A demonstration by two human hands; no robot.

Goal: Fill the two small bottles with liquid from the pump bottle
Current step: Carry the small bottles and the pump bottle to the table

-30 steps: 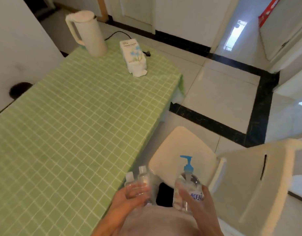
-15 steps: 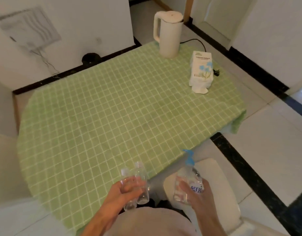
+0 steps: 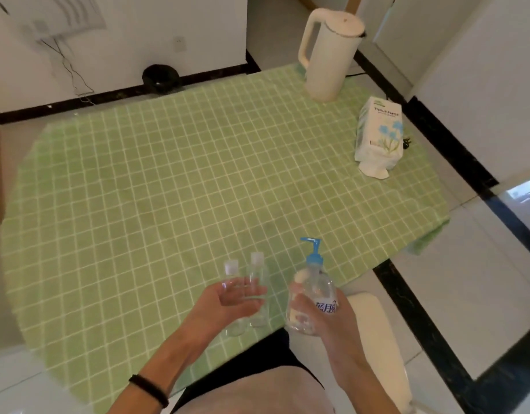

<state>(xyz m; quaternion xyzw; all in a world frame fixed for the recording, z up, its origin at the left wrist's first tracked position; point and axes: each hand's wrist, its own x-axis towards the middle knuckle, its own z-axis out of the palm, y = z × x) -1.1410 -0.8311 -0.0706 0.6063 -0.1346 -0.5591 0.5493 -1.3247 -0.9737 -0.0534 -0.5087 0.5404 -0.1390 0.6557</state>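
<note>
While two small bottles (image 3: 258, 277) are clutched in the left hand (image 3: 226, 306), the pump bottle (image 3: 316, 283) is gripped by the right hand (image 3: 332, 319).

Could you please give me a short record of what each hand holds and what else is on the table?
left hand: holds both small bottles, white caps on
right hand: grips pump bottle, blue pump upright
table: green checked cloth
on table: kettle, tissue pack, both at far right
filling: not yet begun
</note>
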